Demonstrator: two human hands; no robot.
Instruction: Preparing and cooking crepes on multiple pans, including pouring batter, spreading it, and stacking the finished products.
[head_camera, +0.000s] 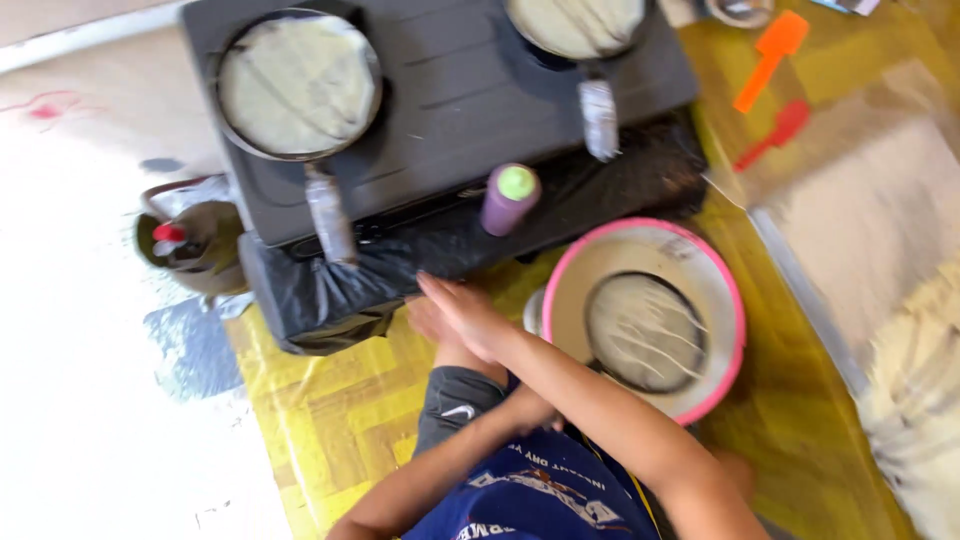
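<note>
My right hand (468, 312) lies flat with its fingers stretched out and nothing in it, at the front edge of a black plastic sheet (440, 262) under a dark two-burner stove (460, 90). It rests over a bare patch of skin (428, 322) that comes out of grey cloth, perhaps a knee. My left hand (528, 410) is tucked under my right forearm and mostly hidden. A pink-rimmed basin (722, 290) of pale batter, with a round dark pan inside, stands just right of my right hand. A purple bottle with a green cap (508, 198) stands just beyond the fingers.
Two pans with pale flat rounds sit on the stove, one at the left (298, 84) and one at the right (576, 24), handles pointing toward me. An orange spatula (768, 56) and a red one (772, 134) lie on the yellow patterned mat (320, 400). A bag (192, 240) sits left of the stove.
</note>
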